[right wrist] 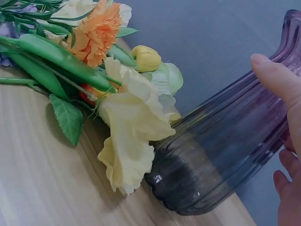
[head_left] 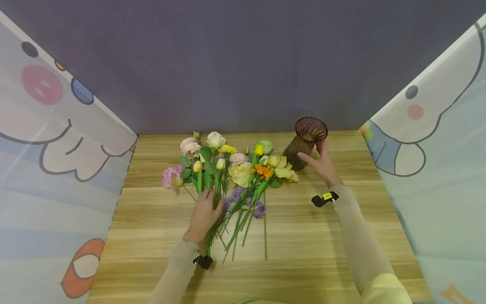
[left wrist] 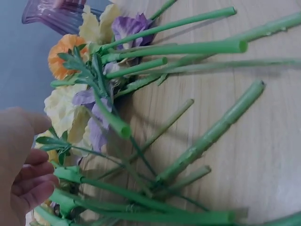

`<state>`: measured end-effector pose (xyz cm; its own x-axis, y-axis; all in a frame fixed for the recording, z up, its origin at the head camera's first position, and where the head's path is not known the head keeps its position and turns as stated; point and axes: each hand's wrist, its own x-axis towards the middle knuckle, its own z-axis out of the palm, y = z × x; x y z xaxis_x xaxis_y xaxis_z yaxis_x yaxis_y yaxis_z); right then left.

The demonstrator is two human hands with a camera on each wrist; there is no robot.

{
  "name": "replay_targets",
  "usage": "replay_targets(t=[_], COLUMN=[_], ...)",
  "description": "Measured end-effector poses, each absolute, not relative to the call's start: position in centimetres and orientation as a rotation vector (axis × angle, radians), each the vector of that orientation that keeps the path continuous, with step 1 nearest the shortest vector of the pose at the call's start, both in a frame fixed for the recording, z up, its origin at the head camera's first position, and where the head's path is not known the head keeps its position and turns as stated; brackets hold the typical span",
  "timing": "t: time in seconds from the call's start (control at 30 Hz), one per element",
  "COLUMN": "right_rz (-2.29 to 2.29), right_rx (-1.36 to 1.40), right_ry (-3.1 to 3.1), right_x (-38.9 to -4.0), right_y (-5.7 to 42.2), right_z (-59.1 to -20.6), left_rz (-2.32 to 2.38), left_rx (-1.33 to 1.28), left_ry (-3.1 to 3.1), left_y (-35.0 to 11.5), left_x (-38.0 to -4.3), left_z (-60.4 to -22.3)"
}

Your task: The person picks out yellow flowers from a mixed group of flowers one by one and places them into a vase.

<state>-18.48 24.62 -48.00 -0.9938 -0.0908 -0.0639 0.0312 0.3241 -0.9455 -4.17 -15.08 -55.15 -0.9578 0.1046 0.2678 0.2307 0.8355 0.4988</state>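
Note:
A ribbed, see-through purple-brown glass vase (head_left: 297,153) leans to the right near the back of the table. My right hand (head_left: 324,164) grips it below the flared rim, the thumb on one side and the fingers round the other. In the right wrist view, the vase's base (right wrist: 181,188) is beside a pale yellow flower (right wrist: 131,122). Over the stems at the left of a loose pile of artificial flowers (head_left: 241,175) is my left hand (head_left: 205,213). Its fingers (left wrist: 35,186) are loosely bent beside green stems (left wrist: 136,197); no grip on them shows.
Green stems (head_left: 265,236) stretch toward the front of the wooden table (head_left: 311,261). A pink flower (head_left: 173,176) lies at the pile's left edge, and purple flowers (head_left: 259,209) lie among the stems. A grey panel (head_left: 243,67) stands behind, with cartoon-printed side walls.

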Motion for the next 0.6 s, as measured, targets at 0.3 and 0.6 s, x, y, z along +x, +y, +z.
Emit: replay_targets(t=[0.3, 0.6], right_rz=[-1.839, -1.984], right_rx=[-0.003, -0.004], right_ry=[2.439, 2.553], right_x=[-20.4, -20.7], right_y=[23.7, 22.6], right_z=[-49.0, -49.1], left_rz=[-0.952, -1.117], left_rx=[-0.079, -0.001], left_ry=[-2.8, -2.803], left_y=[-13.8, -13.1], left_x=[-5.0, -6.0], left_z=[-55.5, -55.5])
